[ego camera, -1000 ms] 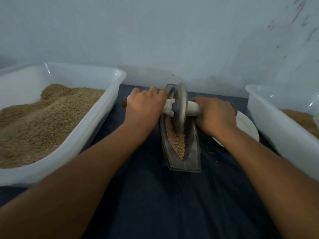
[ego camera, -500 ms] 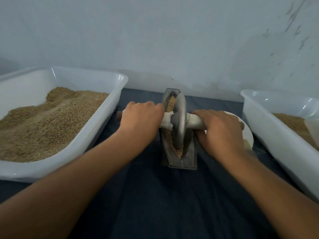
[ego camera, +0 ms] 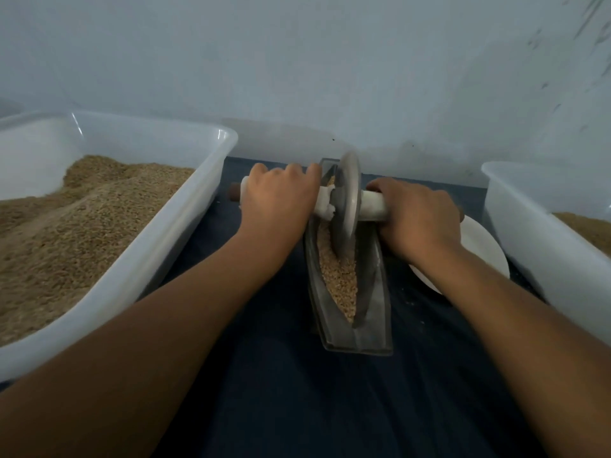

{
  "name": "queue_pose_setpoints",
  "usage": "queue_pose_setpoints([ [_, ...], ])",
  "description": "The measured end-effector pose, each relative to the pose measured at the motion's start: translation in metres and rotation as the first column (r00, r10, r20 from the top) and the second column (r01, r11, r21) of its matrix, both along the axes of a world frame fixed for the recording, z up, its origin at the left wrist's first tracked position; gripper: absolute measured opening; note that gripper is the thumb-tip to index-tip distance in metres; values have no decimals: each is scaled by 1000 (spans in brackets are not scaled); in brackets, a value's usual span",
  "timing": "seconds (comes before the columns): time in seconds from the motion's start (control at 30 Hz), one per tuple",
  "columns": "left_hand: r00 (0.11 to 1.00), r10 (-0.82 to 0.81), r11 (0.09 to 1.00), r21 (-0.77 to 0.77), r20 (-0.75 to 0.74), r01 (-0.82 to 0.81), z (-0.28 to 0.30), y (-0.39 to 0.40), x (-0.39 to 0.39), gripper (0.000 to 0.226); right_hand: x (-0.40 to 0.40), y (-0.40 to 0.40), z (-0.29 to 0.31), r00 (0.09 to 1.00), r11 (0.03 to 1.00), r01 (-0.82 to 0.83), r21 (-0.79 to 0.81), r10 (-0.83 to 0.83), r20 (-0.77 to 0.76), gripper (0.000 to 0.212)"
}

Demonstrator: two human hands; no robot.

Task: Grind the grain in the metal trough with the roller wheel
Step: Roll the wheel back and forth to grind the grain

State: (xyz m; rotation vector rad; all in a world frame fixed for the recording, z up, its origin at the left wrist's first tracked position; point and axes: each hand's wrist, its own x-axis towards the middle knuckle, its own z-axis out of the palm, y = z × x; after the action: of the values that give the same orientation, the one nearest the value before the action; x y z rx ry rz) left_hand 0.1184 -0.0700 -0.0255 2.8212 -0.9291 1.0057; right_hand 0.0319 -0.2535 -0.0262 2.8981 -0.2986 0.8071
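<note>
Your left hand [ego camera: 279, 201] and right hand [ego camera: 418, 216]: fingers curled tight round axle [ego camera: 373, 204], one each side of wheel [ego camera: 347, 206]. Wheel upright in trough [ego camera: 370, 325], toward its far end. Trough mid-surface [ego camera: 297, 408], lengthwise away from you; grain [ego camera: 340, 279] inside. Tub [ego camera: 185, 209] along left edge, second tub [ego camera: 529, 223] at right, plate [ego camera: 476, 249] under your right wrist.

The fingers of the left hand [ego camera: 277, 200] and right hand [ego camera: 418, 216] are hidden beneath the wrapped axle. The roller wheel [ego camera: 347, 201] is blurred, its lower edge buried in grain [ego camera: 340, 276]. The left tub [ego camera: 158, 246] and right tub [ego camera: 529, 233] are cut off at the frame edges. The white plate [ego camera: 482, 252] is partly covered by the right wrist.
</note>
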Motion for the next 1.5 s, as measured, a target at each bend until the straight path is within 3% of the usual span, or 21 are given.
queue_pose_setpoints([
  [0.2, 1000, -8, 999, -31, 17, 8, -2, -8, 18, 19, 21, -9, 14, 988, 999, 19, 37, -14, -151, 56],
  [0.33, 1000, -11, 998, -67, 18, 12, -4, -7, 23, 24, 29, -8, 22, 984, 1000, 20, 22, -16, -177, 55],
  [0.6, 1000, -13, 1000, -27, 21, 14, -1, 1, 3, 18, 2, -1, 7, 996, 999, 8, 45, -4, -88, 40],
  [0.87, 1000, 0, 1000, 13, -3, 0, 0, 19, -31, 33, -36, 19, 1, 995, 995, -79, 56, 75, 69, 43],
  [1.1, 999, -10, 996, 87, -33, 13, 10, 32, -60, 45, -73, 31, -4, 976, 965, -181, 191, 152, 157, 48],
  [1.27, 1000, 15, 997, 81, -26, -13, 8, 31, -61, 38, -75, 29, -6, 976, 965, -182, 191, 154, 151, 50],
  [1.5, 999, -11, 999, 39, -49, 13, 1, 22, -33, 33, -44, 20, -1, 991, 991, -109, 75, 102, 82, 43],
])
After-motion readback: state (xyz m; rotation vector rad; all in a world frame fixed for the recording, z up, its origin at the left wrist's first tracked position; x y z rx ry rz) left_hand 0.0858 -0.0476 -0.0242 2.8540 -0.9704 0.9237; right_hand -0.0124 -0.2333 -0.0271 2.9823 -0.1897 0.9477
